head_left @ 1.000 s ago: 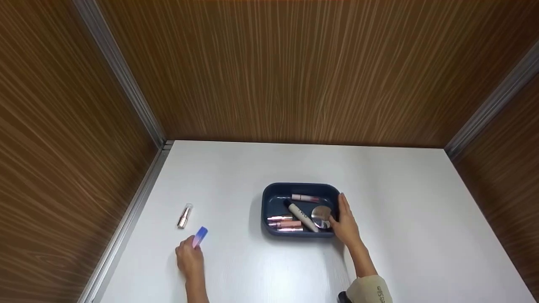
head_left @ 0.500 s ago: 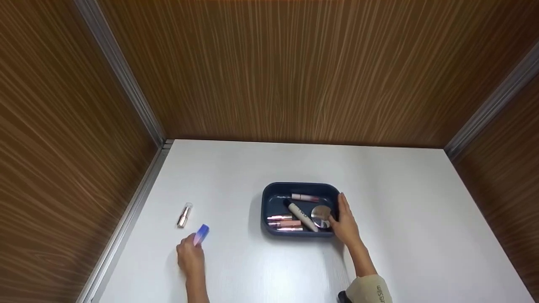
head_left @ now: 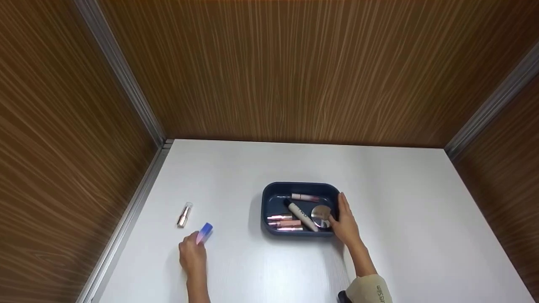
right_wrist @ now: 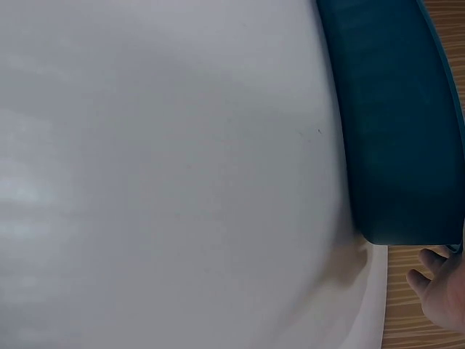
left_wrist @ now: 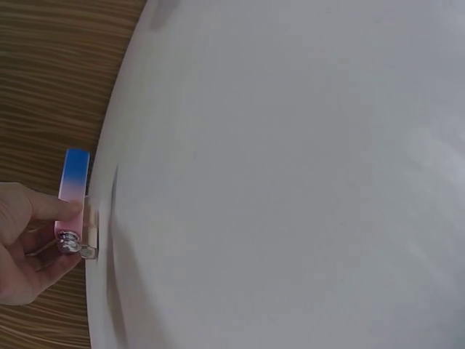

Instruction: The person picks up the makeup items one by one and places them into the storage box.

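My left hand [head_left: 193, 254] pinches a blue-and-pink cosmetic tube [head_left: 205, 232] with its blue end upward. In the left wrist view the tube [left_wrist: 72, 185] has a silvery knob at its lower end, and the thumb lies across its pink part. Just beyond that hand, a rose-gold lipstick [head_left: 184, 215] with a clear cap lies on the white table. My right hand [head_left: 346, 225] grips the right wall of a navy bin [head_left: 300, 234], fingers along the outside and thumb over the rim. A round silvery compact [head_left: 321, 216] lies in the bin by the thumb.
Also inside the bin are a white pen-like tube [head_left: 302, 216] with a black end, a pale pink lip gloss tube [head_left: 305, 197] and several rose-gold tubes [head_left: 285, 223]. Brown wood-grain panels [head_left: 278, 75] wall the table's back and sides.
My left hand has shifted slightly right and away from me, carrying the blue-and-pink tube. My right hand and the bin have stayed in place.
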A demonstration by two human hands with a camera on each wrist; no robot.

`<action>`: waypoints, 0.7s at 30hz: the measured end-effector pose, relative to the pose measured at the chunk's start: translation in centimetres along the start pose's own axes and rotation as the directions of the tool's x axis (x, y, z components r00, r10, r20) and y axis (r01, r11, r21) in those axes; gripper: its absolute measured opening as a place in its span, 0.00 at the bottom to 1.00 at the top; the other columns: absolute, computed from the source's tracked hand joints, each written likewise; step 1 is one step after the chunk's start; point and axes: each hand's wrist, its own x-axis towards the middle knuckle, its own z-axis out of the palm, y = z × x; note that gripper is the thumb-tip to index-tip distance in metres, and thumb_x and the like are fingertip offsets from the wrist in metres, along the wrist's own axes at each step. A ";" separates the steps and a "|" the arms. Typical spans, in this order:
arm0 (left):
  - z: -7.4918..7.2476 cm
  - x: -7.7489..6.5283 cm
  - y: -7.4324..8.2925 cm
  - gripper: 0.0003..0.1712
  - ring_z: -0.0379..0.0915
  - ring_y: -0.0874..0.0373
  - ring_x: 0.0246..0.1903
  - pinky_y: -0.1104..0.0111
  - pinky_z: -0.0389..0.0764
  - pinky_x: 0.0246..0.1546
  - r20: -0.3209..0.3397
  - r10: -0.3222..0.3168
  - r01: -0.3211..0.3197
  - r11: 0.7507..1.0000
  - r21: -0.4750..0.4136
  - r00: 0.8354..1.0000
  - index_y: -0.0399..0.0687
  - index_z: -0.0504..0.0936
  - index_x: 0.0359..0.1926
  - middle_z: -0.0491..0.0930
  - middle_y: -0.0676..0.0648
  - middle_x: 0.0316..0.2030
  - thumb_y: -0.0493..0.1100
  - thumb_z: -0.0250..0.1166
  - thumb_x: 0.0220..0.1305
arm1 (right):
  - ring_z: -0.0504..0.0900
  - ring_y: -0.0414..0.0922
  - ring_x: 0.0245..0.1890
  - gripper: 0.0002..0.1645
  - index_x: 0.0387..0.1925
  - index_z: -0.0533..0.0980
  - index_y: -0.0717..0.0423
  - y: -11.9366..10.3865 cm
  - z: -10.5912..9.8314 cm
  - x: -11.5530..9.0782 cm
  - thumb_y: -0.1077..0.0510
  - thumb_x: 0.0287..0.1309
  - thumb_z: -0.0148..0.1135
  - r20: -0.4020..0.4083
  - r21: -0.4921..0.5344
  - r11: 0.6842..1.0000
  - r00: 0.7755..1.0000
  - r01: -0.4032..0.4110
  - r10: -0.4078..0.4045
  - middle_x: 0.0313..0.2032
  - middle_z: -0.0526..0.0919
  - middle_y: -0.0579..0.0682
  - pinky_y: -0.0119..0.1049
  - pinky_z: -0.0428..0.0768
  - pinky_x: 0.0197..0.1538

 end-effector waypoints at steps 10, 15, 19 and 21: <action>-0.8 -0.1 1.3 0.16 0.71 0.37 0.39 0.48 0.72 0.39 0.014 0.012 -0.012 1.000 -0.027 1.000 0.31 0.79 0.44 0.78 0.32 0.38 0.26 0.62 0.51 | 0.49 0.62 0.65 0.45 0.67 0.47 0.70 0.0 0.0 0.0 0.68 0.53 0.59 -0.016 0.005 1.000 1.000 0.021 -0.021 0.67 0.47 0.66 0.54 0.52 0.62; -1.0 -0.2 1.6 0.16 0.71 0.37 0.40 0.48 0.72 0.39 0.026 0.016 -0.015 0.999 -0.032 1.000 0.30 0.79 0.44 0.78 0.32 0.38 0.26 0.62 0.51 | 0.48 0.62 0.65 0.45 0.67 0.47 0.70 0.0 0.0 -0.1 0.68 0.53 0.60 -0.014 0.009 1.000 1.000 0.013 -0.013 0.67 0.46 0.65 0.54 0.51 0.62; -1.1 -0.3 1.8 0.16 0.71 0.37 0.40 0.48 0.72 0.39 0.032 0.028 -0.027 0.999 -0.040 0.999 0.30 0.79 0.44 0.77 0.32 0.39 0.26 0.62 0.52 | 0.48 0.61 0.65 0.46 0.67 0.47 0.71 0.0 0.0 -0.1 0.68 0.52 0.60 -0.018 0.013 1.000 1.000 0.016 -0.016 0.67 0.47 0.65 0.54 0.52 0.62; -1.2 -0.3 2.0 0.16 0.71 0.37 0.40 0.48 0.72 0.40 0.034 0.038 -0.037 0.998 -0.041 0.999 0.30 0.79 0.44 0.77 0.32 0.39 0.26 0.62 0.52 | 0.48 0.61 0.65 0.45 0.67 0.47 0.70 0.0 0.0 -0.1 0.68 0.52 0.60 -0.018 0.013 1.000 1.000 0.015 -0.014 0.67 0.47 0.65 0.54 0.52 0.62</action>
